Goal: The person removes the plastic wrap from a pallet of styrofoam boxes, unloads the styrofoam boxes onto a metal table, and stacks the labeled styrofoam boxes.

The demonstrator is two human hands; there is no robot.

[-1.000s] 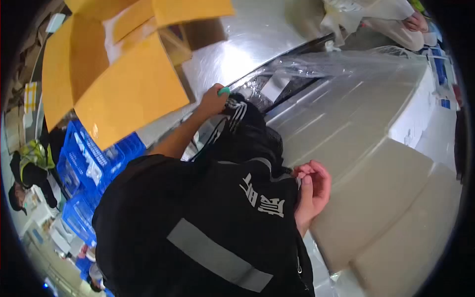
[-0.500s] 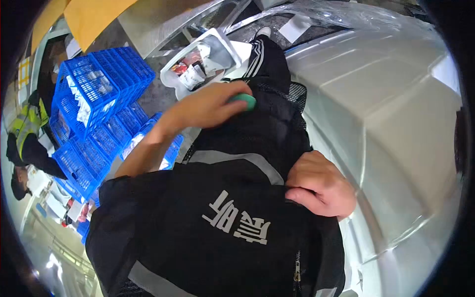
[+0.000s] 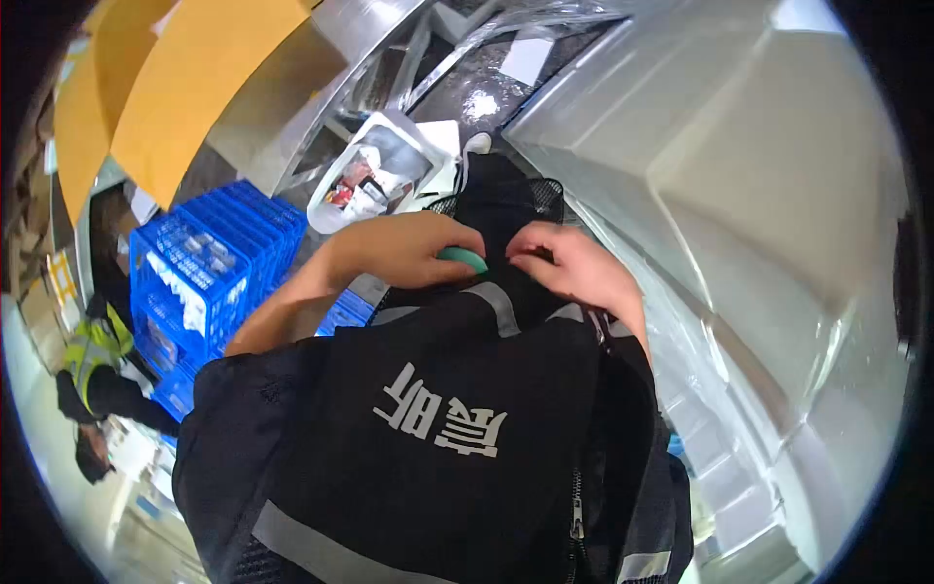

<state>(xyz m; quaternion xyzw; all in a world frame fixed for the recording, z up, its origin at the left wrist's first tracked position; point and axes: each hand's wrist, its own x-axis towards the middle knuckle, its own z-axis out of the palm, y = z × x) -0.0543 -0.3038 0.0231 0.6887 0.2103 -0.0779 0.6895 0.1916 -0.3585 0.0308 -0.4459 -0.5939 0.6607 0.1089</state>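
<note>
While your left hand [image 3: 413,251] pinched a green object [image 3: 464,258], seemingly to prevent slipping, your right hand [image 3: 579,268] was curled near your black vest [image 3: 428,477], its grip unclear.

At the upper left, the flaps of an orange-yellow cardboard box [image 3: 209,78] are spread beside a metal tabletop [image 3: 379,21]. Below them, blue perforated plastic crates [image 3: 258,226] are stacked, and white packets [image 3: 187,304] can be seen through their sides. Red and white packages [image 3: 365,195] are held in a white, open-topped tub [image 3: 397,151]. A white sheet [image 3: 527,60] is laid on the dark, wet-looking floor [image 3: 477,97], near crumpled clear plastic film [image 3: 574,12]. The right side is filled by a large, pale, glossy surface [image 3: 778,165]. At the far left, a yellow-green reflective vest [image 3: 95,365] is worn by another person [image 3: 126,401].
</note>
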